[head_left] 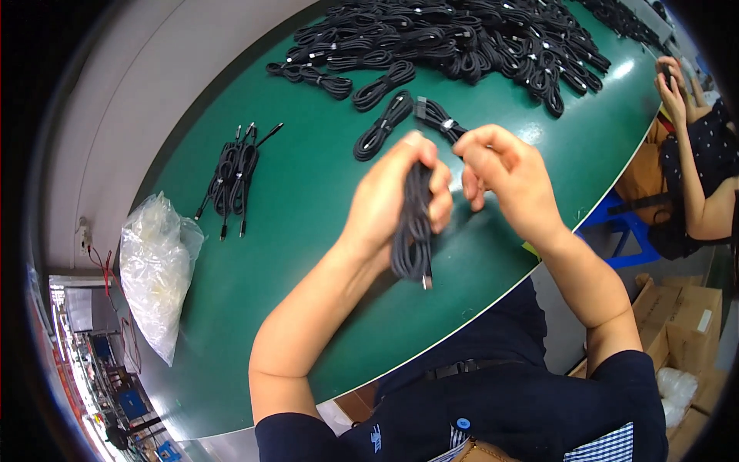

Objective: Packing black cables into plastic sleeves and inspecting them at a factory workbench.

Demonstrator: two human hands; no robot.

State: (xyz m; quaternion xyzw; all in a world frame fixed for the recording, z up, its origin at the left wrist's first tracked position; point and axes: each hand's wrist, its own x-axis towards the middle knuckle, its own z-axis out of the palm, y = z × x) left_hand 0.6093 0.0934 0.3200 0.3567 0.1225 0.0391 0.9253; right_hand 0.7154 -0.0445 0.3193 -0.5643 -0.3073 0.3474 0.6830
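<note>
Holds a black coiled cable [414,231] in the left hand [389,189], fingers wrapped around its upper part, above the bench [308,200] and in front of the body. Lies inside the left hand, the nearer one; sits to the left of the right hand [514,179] and slightly closer to the body. Runs lengthwise from the left fingertips toward the body, tilted only a little. Points its metal plug [427,282] bodyward, at the lower end, below the loops.

Curls the right hand, thumb and fingers drawn together, just beside the left; cannot tell whether anything is pinched there.

Just beyond the hands, shows a tied bundle [437,117] on the bench, partly behind the right fingertips, and a second bundle [383,125] to its left. Farther off, has a big pile [462,42] of cables along the far side. Well to the left, carries a cable group [231,173] and, near the edge, a clear bag [158,266].
</note>
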